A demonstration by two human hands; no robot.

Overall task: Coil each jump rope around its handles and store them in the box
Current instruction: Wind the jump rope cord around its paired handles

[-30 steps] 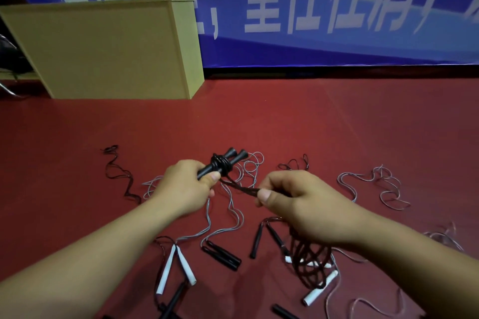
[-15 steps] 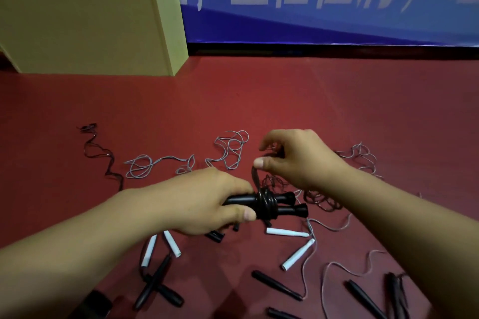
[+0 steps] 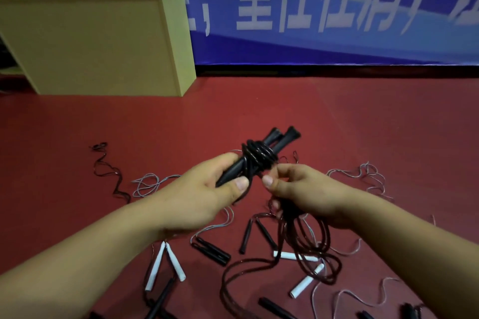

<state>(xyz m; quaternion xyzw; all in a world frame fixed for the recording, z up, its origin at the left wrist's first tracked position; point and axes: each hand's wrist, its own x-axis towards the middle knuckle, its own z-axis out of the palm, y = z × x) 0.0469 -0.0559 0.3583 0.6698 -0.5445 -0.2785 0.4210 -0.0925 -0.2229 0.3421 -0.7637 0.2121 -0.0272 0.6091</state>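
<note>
Winding in progress: more turns now sit on the paired handles than a moment ago.
Box stands at the floor's far left edge; left hand grips black handles; right hand pinches the dark rope, much slack still uncoiled.

Indoor space with a red floor and a blue banner along the back wall.

A smooth dark-red floor fills most of the view, dimly and evenly lit. Across the back runs a blue banner printed with large white characters, blurred at the right side. A black strip lies where the banner meets the floor. At the upper left a pale yellow-tan board panel stands on the floor, tilted, with a narrow lighter side edge facing right.
</note>
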